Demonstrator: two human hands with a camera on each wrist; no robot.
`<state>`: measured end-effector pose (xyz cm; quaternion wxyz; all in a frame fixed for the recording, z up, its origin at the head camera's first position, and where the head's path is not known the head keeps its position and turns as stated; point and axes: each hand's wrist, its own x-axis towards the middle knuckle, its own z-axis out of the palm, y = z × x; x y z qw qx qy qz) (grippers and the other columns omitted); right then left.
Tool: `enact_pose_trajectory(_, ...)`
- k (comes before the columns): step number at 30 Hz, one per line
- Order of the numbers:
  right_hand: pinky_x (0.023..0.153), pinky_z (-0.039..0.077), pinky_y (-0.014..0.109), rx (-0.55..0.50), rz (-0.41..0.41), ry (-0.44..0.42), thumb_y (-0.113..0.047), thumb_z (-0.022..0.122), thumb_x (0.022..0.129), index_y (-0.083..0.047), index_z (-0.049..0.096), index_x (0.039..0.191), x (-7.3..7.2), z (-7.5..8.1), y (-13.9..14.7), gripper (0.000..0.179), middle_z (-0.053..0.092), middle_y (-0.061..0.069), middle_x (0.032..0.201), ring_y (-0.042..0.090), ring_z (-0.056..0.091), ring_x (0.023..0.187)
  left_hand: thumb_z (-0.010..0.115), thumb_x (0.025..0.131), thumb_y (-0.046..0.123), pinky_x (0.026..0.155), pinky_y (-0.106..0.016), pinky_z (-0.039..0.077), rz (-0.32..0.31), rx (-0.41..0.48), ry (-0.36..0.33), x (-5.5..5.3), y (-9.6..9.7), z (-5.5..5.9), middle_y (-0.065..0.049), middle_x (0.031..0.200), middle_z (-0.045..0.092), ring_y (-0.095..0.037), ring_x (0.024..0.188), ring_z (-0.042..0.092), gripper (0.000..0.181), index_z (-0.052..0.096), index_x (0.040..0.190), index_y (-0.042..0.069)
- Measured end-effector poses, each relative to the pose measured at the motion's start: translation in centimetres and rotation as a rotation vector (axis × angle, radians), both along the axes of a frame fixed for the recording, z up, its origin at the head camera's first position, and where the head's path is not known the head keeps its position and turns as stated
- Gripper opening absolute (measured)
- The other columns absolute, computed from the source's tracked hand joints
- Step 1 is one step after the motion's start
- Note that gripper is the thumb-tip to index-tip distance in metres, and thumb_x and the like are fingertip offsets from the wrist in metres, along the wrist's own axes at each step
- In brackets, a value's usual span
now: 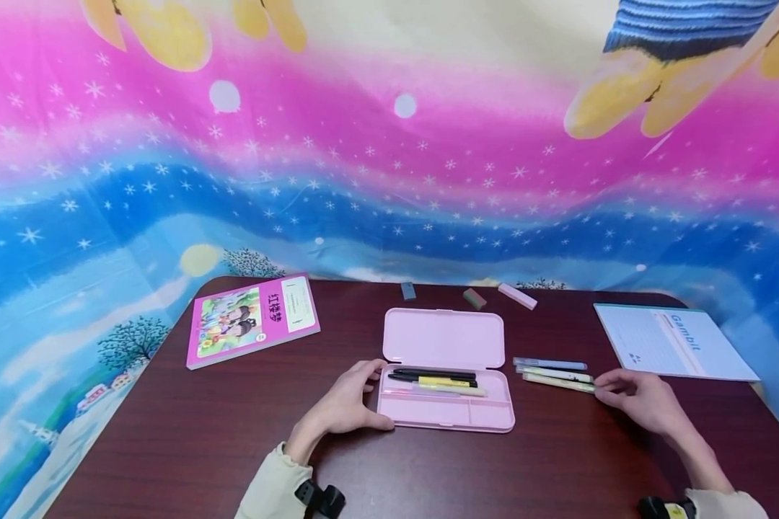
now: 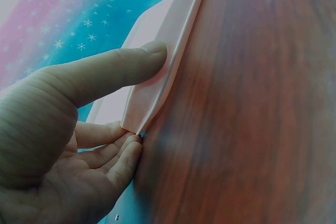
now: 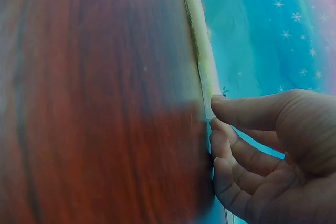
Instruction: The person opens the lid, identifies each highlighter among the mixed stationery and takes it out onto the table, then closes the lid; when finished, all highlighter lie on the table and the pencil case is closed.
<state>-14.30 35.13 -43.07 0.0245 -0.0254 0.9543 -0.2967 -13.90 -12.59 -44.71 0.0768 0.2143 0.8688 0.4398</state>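
Note:
A pink pencil case [image 1: 428, 417] lies with its lid raised on the table. My left hand [image 1: 344, 402] grips its left end, the thumb at the front corner and the fingers by the back one; in the left wrist view the thumb presses on the case's side [image 2: 176, 51]. Inside the case lie black pens [image 1: 422, 373] and a pale yellow marker [image 1: 454, 390]. To the right of it, my right hand [image 1: 649, 402] pinches the near end of a pale yellow marker [image 3: 197, 30] between thumb and fingertips. Beside that marker lie another light one [image 1: 555, 374] and a blue one [image 1: 555, 364].
At the back left is a pink book [image 1: 234, 324] with a picture cover. A white notebook [image 1: 675, 342] lies at the right. Near the rear edge sit a grey eraser [image 1: 408, 290], a green and brown eraser [image 1: 474, 298] and a pink bar [image 1: 518, 295]. Printed cloth [image 1: 363, 158] hangs behind the table.

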Motion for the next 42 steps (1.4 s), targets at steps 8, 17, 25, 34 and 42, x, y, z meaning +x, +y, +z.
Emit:
enact_pose_trajectory(8, 0.059, 0.046, 0.024, -0.022, -0.021, 0.008, -0.019, 0.074, 0.084, -0.003, 0.07, 0.097, 0.0, -0.1, 0.0, 0.021, 0.07, 0.006, 0.086, 0.009, 0.06, 0.069, 0.089, 0.063, 0.022, 0.092, -0.04, 0.05, 0.001, -0.006, 0.004, 0.1, 0.0, 0.0, -0.014, 0.126, 0.05, -0.027, 0.11, 0.053, 0.084, 0.046, 0.132, 0.0)
enact_pose_trajectory(17, 0.059, 0.049, 0.024, -0.076, -0.044, -0.015, -0.022, 0.074, 0.085, -0.001, 0.068, 0.101, -0.2, -0.1, 0.1, 0.027, 0.07, 0.009, 0.09, 0.011, 0.062, 0.071, 0.089, 0.063, 0.022, 0.093, -0.039, 0.05, 0.005, -0.005, -0.001, 0.0, -0.1, 0.0, -0.013, 0.127, 0.049, -0.025, 0.11, 0.053, 0.083, 0.047, 0.132, 0.001)
enact_pose_trajectory(25, 0.058, 0.049, 0.025, -0.137, -0.059, 0.007, -0.029, 0.069, 0.089, 0.0, 0.066, 0.107, 0.2, 1.1, -0.6, 0.034, 0.069, 0.01, 0.091, 0.013, 0.062, 0.071, 0.089, 0.063, 0.022, 0.093, -0.038, 0.05, -0.002, 0.0, -0.001, 0.1, -0.1, 0.0, -0.013, 0.127, 0.049, -0.024, 0.11, 0.052, 0.085, 0.046, 0.133, 0.0)
enact_pose_trajectory(34, 0.061, 0.052, 0.025, -0.246, 0.013, 0.115, -0.023, 0.069, 0.09, -0.001, 0.066, 0.106, 0.1, 2.6, -5.1, 0.028, 0.068, 0.01, 0.092, 0.016, 0.064, 0.074, 0.089, 0.063, 0.023, 0.092, -0.039, 0.051, -0.001, -0.007, 0.019, 0.0, -0.1, 0.1, -0.015, 0.126, 0.05, -0.027, 0.109, 0.052, 0.084, 0.047, 0.131, -0.001)
enact_pose_trajectory(42, 0.062, 0.053, 0.023, -0.342, 0.07, 0.104, -0.012, 0.073, 0.085, -0.002, 0.068, 0.1, -0.2, 1.8, -9.6, 0.019, 0.069, 0.01, 0.091, 0.013, 0.063, 0.073, 0.089, 0.064, 0.024, 0.093, -0.039, 0.05, -0.005, -0.011, 0.004, -0.1, 0.0, 0.0, -0.014, 0.126, 0.049, -0.025, 0.11, 0.052, 0.085, 0.046, 0.133, 0.0)
